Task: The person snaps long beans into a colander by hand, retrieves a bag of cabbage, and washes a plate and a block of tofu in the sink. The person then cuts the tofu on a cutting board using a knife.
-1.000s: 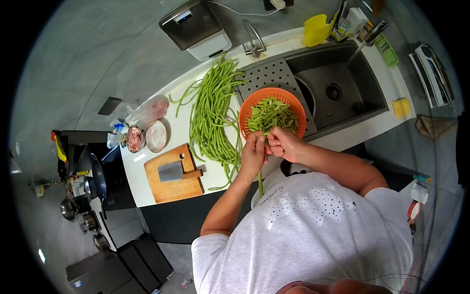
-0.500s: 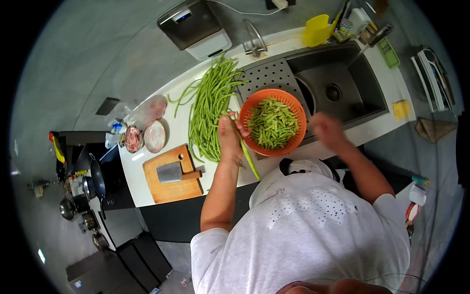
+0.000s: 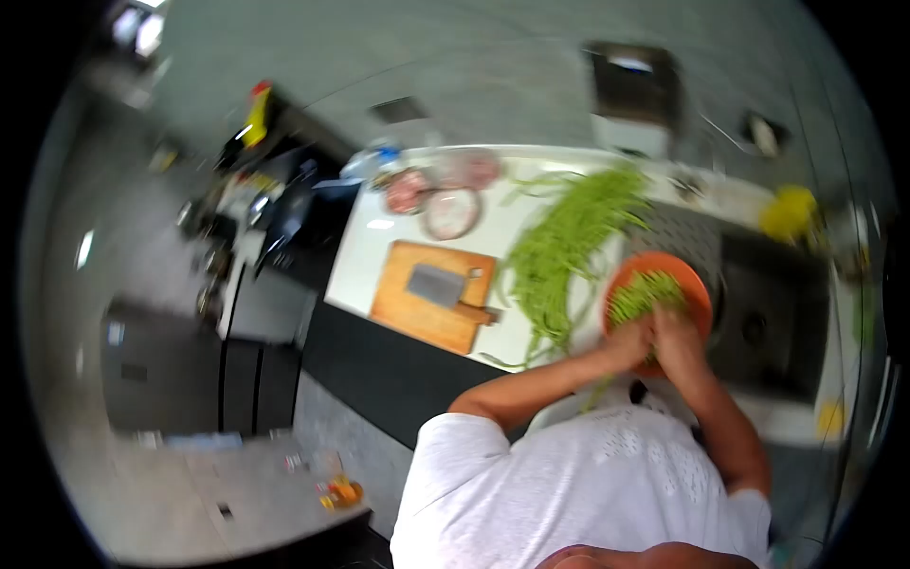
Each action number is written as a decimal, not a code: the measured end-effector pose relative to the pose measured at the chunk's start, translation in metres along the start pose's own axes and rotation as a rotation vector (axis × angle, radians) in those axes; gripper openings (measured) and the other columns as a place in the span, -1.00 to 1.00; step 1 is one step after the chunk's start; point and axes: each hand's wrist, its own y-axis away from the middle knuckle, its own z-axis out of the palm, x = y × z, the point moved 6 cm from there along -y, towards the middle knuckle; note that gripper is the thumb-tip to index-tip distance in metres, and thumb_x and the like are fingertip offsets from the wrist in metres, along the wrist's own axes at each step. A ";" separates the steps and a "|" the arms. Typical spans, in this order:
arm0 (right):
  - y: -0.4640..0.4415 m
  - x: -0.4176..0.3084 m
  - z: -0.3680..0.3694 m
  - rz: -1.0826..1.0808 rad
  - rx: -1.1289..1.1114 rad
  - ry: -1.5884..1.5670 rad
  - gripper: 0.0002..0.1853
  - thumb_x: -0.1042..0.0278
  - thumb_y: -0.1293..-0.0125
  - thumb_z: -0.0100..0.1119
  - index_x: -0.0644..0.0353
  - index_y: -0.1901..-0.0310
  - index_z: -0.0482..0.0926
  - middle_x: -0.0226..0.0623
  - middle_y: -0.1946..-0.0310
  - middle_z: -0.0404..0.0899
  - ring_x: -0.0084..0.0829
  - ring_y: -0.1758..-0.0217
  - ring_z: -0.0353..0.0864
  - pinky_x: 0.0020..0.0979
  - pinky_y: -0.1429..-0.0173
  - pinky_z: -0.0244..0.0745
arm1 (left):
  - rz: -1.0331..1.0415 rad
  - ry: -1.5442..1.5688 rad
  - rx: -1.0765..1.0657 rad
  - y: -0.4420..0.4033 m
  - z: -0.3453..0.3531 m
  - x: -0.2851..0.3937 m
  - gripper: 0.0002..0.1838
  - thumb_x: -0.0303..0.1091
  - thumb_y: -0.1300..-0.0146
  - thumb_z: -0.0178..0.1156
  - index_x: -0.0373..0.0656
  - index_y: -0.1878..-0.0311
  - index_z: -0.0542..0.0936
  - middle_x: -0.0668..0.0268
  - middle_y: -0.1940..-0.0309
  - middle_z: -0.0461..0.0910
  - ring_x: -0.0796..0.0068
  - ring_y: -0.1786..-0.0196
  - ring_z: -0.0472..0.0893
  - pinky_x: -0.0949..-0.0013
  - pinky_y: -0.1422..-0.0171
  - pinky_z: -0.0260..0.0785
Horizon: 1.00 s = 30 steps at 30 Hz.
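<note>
Left grip (image 3: 627,347) curled round long bean (image 3: 597,393) | right grip (image 3: 675,332) blurred, hold unclear | best worked low over orange colander (image 3: 700,287)

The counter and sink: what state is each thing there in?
Orange basket, upright, food inside
Bean pieces, short, piled in the basket
Long beans, long, heaped loose
Cutting board, lying flat
Cleaver, flat on the cutting board
Left hand, at the basket, grip too blurred
Right hand, close beside it, grip too blurred
Sink, too blurred to tell
</note>
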 end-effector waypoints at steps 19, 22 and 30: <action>0.018 0.083 0.040 0.849 0.303 -1.383 -0.70 0.05 -0.42 -0.07 0.09 0.07 0.45 -0.49 0.41 0.45 -0.64 0.41 0.45 -0.56 0.40 0.37 | -0.103 0.175 0.121 0.017 -0.050 -0.020 -0.69 -0.21 -0.41 -0.18 -0.17 0.00 0.47 0.26 0.26 0.46 0.34 0.22 0.48 0.30 0.04 0.36; 0.013 0.063 0.014 0.820 0.118 -1.538 -0.76 0.12 -0.40 -0.15 0.05 0.11 0.44 -0.38 0.36 0.42 -0.44 0.32 0.54 -0.44 0.37 0.44 | -0.378 0.718 -0.031 0.022 -0.031 -0.047 -0.42 -0.46 -0.29 -0.22 -0.01 -0.41 0.05 0.35 0.31 0.41 0.54 0.33 0.39 0.47 0.19 0.37; -0.003 0.001 0.000 0.222 0.026 -0.795 -0.75 0.25 -0.26 0.15 0.22 0.12 0.52 -0.27 0.44 0.60 -0.35 0.40 0.59 -0.40 0.23 0.49 | -0.263 0.477 -0.176 0.022 -0.023 -0.002 -0.50 -0.37 -0.42 -0.10 -0.09 -0.39 0.12 0.35 0.35 0.47 0.63 0.45 0.41 0.53 0.28 0.39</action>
